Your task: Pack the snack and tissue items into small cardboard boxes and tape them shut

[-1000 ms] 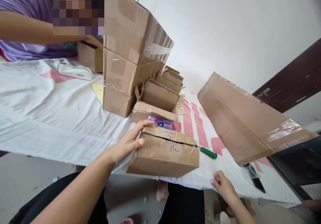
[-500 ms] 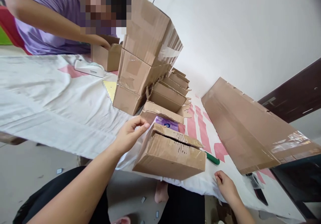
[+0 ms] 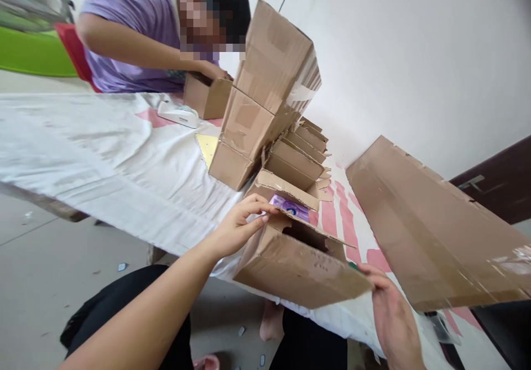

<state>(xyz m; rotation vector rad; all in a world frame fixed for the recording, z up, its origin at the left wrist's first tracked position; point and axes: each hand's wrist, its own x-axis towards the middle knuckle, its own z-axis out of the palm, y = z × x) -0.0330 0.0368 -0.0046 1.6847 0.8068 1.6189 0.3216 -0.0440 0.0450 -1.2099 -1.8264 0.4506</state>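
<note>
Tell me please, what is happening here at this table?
A person holds a tilted cardboard box at the table edge: the left hand pinches its raised flap, the right hand grips its right corner. Its top is partly open. Behind it, a purple packet lies in another open box. Across the table, a second person in a purple shirt has a hand in a small box beside a stack of taped boxes.

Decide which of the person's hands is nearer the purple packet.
Left. The left hand grips the box by its flap, right beside the purple packet; the right hand is at the box's right corner, further from it.
</note>
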